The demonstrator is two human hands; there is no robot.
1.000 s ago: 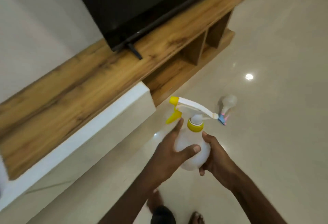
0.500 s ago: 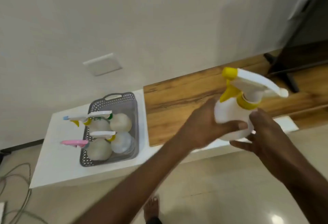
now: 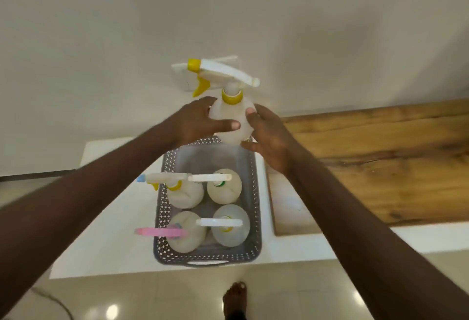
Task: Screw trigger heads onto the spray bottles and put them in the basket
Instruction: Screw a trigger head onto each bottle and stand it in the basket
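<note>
Moved since earlier frames: bottle now carried over the basket's far end; half a second ago it was off to the right above the wood top, basket well to the left of it.
Task thing: spray bottle (image 3: 232,123), white rounded body, yellow collar, trigger head (image 3: 218,73) already seated on the neck.
Where: held in the air above the empty far part of the basket (image 3: 165,208), not yet set in.
Grip: left hand (image 3: 200,123) wrapped on the body's left side, thumb across the front; right hand (image 3: 269,137) cupping the right side and underside. Both closed on the body, below the collar.
Handling (judged): thin stiff plastic, looks empty so probably light; smooth wall, could slip or turn in the palms; body is the safe hold, trigger head is a poor handle.
Long axis: upright, neck above the grip, base below it.
Pointing: yellow nozzle to the left of the grip, rear of the head to the right.
Below the grip: four bottles standing in the basket's near part, heads mostly lying left-right.
Outward: basket on a white counter (image 3: 106,231); wood top (image 3: 380,167) to the right of the hands.
Next (judged): lower straight down into the free far space.
</note>
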